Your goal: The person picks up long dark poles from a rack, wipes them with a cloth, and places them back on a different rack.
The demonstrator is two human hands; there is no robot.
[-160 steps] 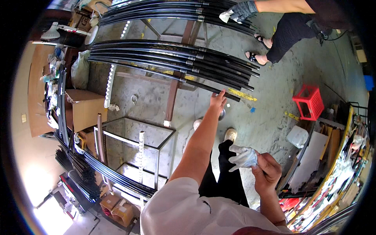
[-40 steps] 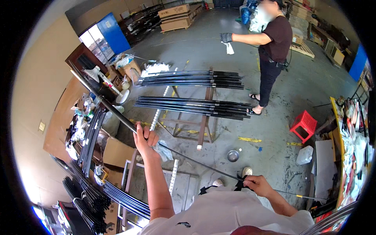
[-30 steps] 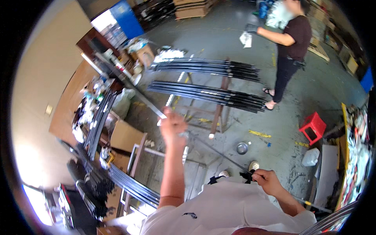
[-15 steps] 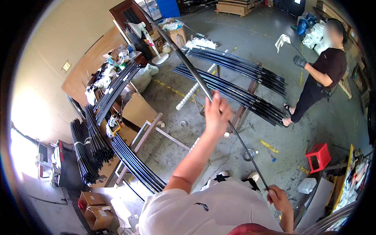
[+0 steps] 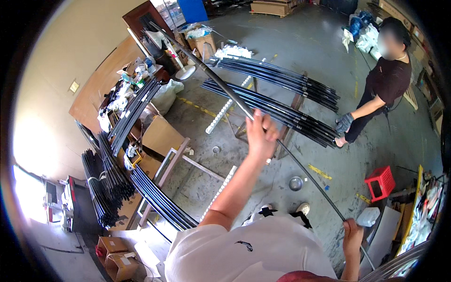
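1. In the head view, the left hand (image 5: 261,135) was closed around the lower end of a long black tube (image 5: 213,77), its fingers bent over it and slightly blurred. The tube slanted from the upper left down to that grip.
2. A thin dark rod (image 5: 312,179) ran in line with the tube, from the left hand down to the right. Whether it sat inside the tube or beside it could not be told, since the fingers covered the joint.
3. The right hand (image 5: 352,237) was pressed into a loose fist around the rod, whose tail stuck out below it.
4. A co-worker's gloved hand (image 5: 345,123) hung close to the ends of the nearer row of black tubes (image 5: 270,113); contact could not be told.
5. On the floor, the metal bowl (image 5: 296,184) stood upright near the person's shoes; its contents were too small to tell.
6. The upper carton (image 5: 206,46) had whitish plastic heaped at its top. A pale, bulging sack (image 5: 164,101) sat near it, contents hidden.
7. At the lower left, two open cardboard boxes (image 5: 123,269) stood together, and a white jug (image 5: 369,216) lay near the red stool (image 5: 380,183).
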